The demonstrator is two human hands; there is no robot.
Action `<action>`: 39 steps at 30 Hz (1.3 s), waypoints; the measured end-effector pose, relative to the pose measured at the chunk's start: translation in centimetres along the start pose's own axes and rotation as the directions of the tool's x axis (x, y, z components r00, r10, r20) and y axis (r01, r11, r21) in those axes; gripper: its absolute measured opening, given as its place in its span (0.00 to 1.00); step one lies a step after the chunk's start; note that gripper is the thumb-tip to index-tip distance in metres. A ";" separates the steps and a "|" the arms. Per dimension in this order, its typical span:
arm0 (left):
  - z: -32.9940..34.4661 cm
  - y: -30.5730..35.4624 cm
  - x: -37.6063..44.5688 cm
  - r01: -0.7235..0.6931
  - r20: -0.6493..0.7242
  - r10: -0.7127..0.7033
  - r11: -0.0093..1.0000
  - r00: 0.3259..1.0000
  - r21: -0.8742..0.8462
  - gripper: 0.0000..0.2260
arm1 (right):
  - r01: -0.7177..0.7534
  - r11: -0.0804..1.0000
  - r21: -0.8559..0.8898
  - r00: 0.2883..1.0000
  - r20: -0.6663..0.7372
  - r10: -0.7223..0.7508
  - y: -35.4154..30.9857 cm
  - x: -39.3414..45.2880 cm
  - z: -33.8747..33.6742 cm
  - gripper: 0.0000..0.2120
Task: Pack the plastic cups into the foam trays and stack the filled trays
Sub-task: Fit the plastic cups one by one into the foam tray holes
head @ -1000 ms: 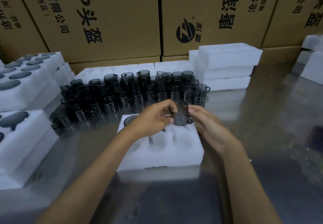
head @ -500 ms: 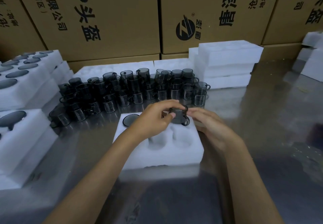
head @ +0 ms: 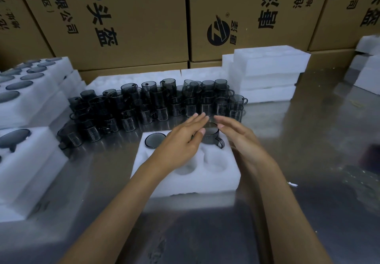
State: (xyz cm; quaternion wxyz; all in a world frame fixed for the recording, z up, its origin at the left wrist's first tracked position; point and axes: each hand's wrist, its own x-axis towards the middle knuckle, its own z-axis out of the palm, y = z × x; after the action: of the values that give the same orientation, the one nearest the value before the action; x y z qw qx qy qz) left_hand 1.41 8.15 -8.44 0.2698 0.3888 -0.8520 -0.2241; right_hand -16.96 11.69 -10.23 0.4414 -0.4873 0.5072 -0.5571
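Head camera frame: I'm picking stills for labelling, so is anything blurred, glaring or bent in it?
Head view: the fingers of the left hand and right hand are smeared by motion; the steel table gives a soft sheen, no harsh glare; the cartons lean outward from wide-angle distortion; the foam tray is sharp.

Printed cardboard boxes (head: 131, 16) behind; shiny metal table (head: 308, 140) below

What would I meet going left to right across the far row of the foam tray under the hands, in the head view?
Seated cup at the tray's far-left corner → left hand → cup with handle in the far-right pocket → right hand.
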 end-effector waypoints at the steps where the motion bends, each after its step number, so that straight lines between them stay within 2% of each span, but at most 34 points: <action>1: 0.0 -0.1 0.2 0.015 0.012 -0.015 1.000 1.000 0.010 0.20 | 0.013 1.000 0.012 1.000 0.021 -0.013 -0.1 0.0 -0.1 0.12; 3: 0.4 -0.4 0.6 0.045 0.044 -0.046 0.998 0.998 0.040 0.20 | 0.007 1.000 0.012 0.999 0.050 -0.007 -0.1 0.0 -0.3 0.13; 7: 1.2 -1.1 0.8 0.065 0.130 -0.098 0.969 0.987 0.237 0.21 | -0.051 0.994 -0.097 0.995 0.080 0.059 0.5 0.0 -0.6 0.14; 15: 1.5 -1.3 1.0 0.055 0.114 -0.090 0.957 0.989 0.284 0.21 | -0.088 0.992 -0.088 0.992 0.084 0.096 1.3 0.9 -1.0 0.14; 16: 1.3 -1.3 1.0 0.060 0.130 -0.094 0.967 0.987 0.247 0.20 | -0.110 0.993 -0.042 0.988 0.103 0.114 1.4 1.1 -1.0 0.14; 18: 0.4 -1.2 1.3 0.121 0.126 -0.129 0.991 0.984 0.064 0.19 | -0.165 0.972 0.168 0.983 0.113 0.148 1.6 1.5 -1.2 0.14; 20: -1.4 -1.9 1.9 0.192 0.022 -0.191 0.978 0.981 -0.081 0.18 | -0.194 0.890 0.412 0.980 0.052 0.190 1.9 2.0 -1.5 0.14; 22: -3.7 -3.2 2.8 0.231 -0.124 -0.240 0.969 0.963 -0.082 0.18 | -0.183 0.792 0.582 0.968 -0.034 0.249 2.2 2.4 -2.0 0.13; 24: -6.0 -4.8 4.2 0.303 -0.234 -0.305 0.952 0.923 -0.045 0.20 | -0.165 0.724 0.670 0.957 -0.069 0.282 2.4 2.7 -2.2 0.12; 28: -8.8 -8.0 7.4 0.441 -0.258 -0.410 0.895 0.875 0.071 0.24 | -0.166 0.692 0.702 0.952 -0.068 0.298 2.5 3.2 -2.0 0.12; 32: -9.0 -10.1 9.8 0.515 -0.202 -0.484 0.845 0.851 0.144 0.25 | -0.175 0.668 0.724 0.946 -0.066 0.319 2.5 3.5 -2.2 0.12; 35: -8.2 -10.7 10.8 0.495 -0.198 -0.464 0.853 0.864 0.163 0.21 | -0.179 0.667 0.723 0.946 -0.061 0.320 2.6 3.6 -2.4 0.12; 39: -7.4 -11.3 10.7 0.487 -0.291 -0.433 0.861 0.853 0.148 0.11 | -0.186 0.681 0.708 0.944 -0.063 0.323 2.5 3.7 -2.3 0.12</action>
State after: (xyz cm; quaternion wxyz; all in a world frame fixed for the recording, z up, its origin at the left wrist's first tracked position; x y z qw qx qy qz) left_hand 6.30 -8.28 -6.45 0.2683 0.6341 -0.7120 -0.1379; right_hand -19.76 8.08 -12.42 0.6163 -0.1573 0.3627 -0.6811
